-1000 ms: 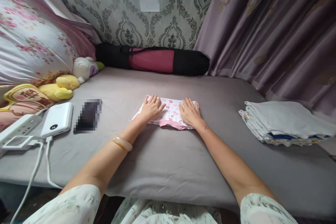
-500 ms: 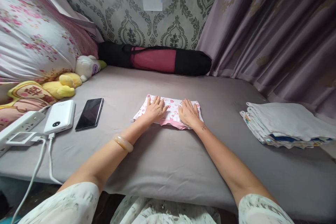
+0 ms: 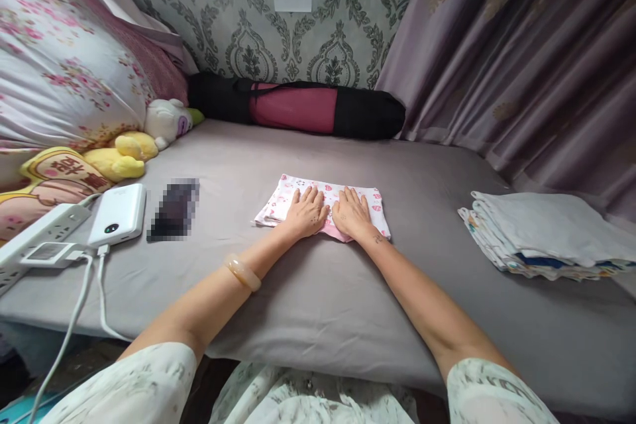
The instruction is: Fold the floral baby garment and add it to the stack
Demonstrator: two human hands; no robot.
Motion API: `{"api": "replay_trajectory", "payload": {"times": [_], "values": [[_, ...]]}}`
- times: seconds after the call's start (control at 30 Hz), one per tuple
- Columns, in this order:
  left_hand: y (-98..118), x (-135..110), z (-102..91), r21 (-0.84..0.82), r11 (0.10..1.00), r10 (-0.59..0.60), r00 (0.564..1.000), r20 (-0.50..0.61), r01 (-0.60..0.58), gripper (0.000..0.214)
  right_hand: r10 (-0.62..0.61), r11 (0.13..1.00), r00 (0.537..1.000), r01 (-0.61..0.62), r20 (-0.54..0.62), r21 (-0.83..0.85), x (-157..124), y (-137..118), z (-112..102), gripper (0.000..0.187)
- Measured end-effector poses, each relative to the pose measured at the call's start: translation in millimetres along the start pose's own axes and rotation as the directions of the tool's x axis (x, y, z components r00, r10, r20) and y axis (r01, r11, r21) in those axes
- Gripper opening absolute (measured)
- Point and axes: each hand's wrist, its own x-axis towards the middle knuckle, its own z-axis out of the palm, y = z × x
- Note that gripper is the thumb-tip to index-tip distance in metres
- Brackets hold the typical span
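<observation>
A folded white cloth (image 3: 283,195) with a pink and red print and a pink edge lies flat on the grey sheet (image 3: 318,305), in the middle of the head view. My left hand (image 3: 307,213) rests palm down on it, fingers stretched out. Close beside it, my right hand (image 3: 352,213) also presses flat on the cloth, its fingers spread. Neither hand grips the fabric. The part of the cloth under both palms is hidden.
To the right lies a stack of folded cloths (image 3: 551,228). At left are a white power bank (image 3: 116,215), a power strip (image 3: 42,238) with cables, a pixelated dark object (image 3: 173,210) and plush toys (image 3: 122,156). A black and red long bag (image 3: 293,108) lies along the wall.
My hands have slid closer together over the cloth, the left one moving right and the right one slightly left. The whole view has shifted slightly.
</observation>
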Motion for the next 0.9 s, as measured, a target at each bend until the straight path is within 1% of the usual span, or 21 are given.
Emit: {"api": "replay_trajectory", "payload": {"times": [0.1, 0.17, 0.23, 0.4, 0.53, 0.63, 0.73, 0.9], "values": [[-3.7, -1.6, -7.6, -0.046, 0.996, -0.077, 0.993, -0.088, 0.073, 0.049, -0.067, 0.997, 0.998, 0.067, -0.014, 0.045, 1.6, -14.1, -3.8, 0.057], [-8.9, -3.1, -10.8, -0.070, 0.987, -0.152, 0.975, -0.162, 0.143, 0.046, -0.094, 0.992, 0.995, 0.096, -0.035, 0.078, 2.9, -24.2, -1.2, 0.057], [-15.8, -4.7, -11.5, -0.084, 0.979, -0.201, 0.961, -0.191, 0.188, 0.043, -0.091, 0.992, 0.995, 0.093, -0.033, 0.089, 4.3, -31.4, 5.1, 0.059], [-32.1, -6.5, -7.1, -0.110, 0.969, -0.239, 0.958, -0.161, 0.223, 0.040, -0.077, 0.994, 0.996, 0.080, -0.040, 0.077, 6.7, -32.3, 19.9, 0.060], [-38.8, -4.4, -6.2, -0.151, 0.959, -0.262, 0.953, -0.153, 0.240, 0.037, -0.080, 0.994, 0.996, 0.082, -0.031, 0.067, 7.9, -32.1, 18.0, 0.060], [-43.1, -3.0, -8.3, -0.199, 0.945, -0.289, 0.947, -0.143, 0.259, 0.037, -0.075, 0.995, 0.997, 0.076, -0.026, 0.071, 8.8, -41.1, 14.9, 0.060], [-47.6, -2.9, -10.3, -0.222, 0.937, -0.305, 0.941, -0.149, 0.269, 0.038, -0.110, 0.990, 0.993, 0.113, -0.041, 0.087, 9.1, -53.6, 16.7, 0.059], [-49.6, -4.4, -10.9, -0.206, 0.951, -0.267, 0.951, -0.159, 0.232, 0.037, -0.115, 0.990, 0.993, 0.117, -0.031, 0.083, 9.9, -61.8, 23.9, 0.059]]}}
